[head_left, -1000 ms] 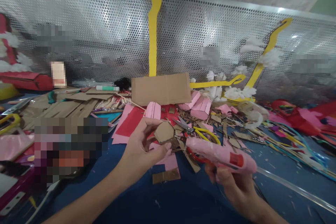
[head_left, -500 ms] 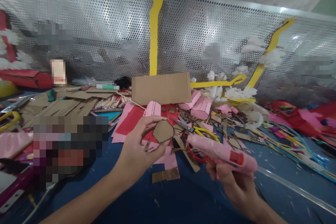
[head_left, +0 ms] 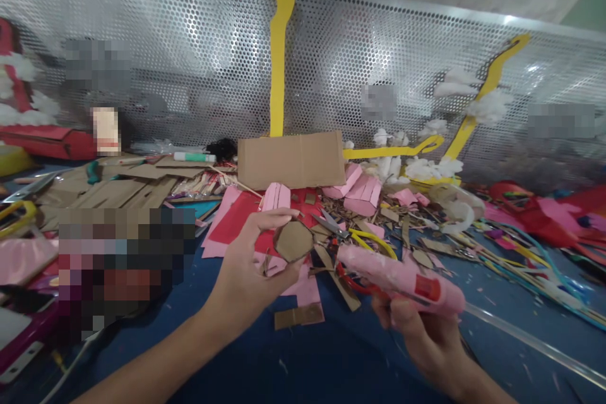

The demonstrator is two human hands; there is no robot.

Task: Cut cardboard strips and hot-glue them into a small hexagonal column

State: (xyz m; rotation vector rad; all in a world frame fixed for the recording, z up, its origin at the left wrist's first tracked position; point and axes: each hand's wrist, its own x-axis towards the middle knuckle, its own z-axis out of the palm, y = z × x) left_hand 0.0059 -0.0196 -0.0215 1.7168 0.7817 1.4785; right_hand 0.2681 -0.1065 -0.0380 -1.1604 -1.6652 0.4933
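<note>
Left grip pinches a small many-sided brown cardboard piece by opposite edges, its flat face toward the viewer; right grip wraps round a pink glue gun, its front end just right of the cardboard yet apart, above the dark blue desk near yellow-handled metal scissors

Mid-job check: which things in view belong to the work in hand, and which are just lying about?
In use, judging by the hands:
many-sided cardboard piece, held in the left hand
pink glue gun, held in the right hand
clear rod at the glue gun's back

Apparently just lying about:
yellow-handled scissors
green-and-white tube
cardboard strips at left
</note>
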